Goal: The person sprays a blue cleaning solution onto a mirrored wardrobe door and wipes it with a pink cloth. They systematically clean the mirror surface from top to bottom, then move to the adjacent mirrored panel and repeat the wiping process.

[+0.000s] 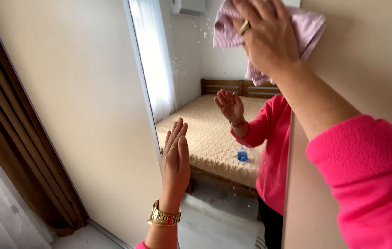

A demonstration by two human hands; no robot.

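Note:
My right hand (269,37), with a gold ring, presses a pink cloth (309,25) flat against the top of a tall wall mirror (191,78). My left hand (175,159) is held up flat, fingers together, at the mirror's left edge and holds nothing; a gold watch sits on its wrist. The mirror shows the reflection of that hand and of my pink sleeve. Small wet specks dot the glass near the top.
The mirror reflects a bed with a beige cover (209,133), a blue-capped bottle (242,154) on it, and a white curtain. Beige wall panels (80,115) flank the mirror. A brown curtain (16,152) hangs at the left over a pale floor.

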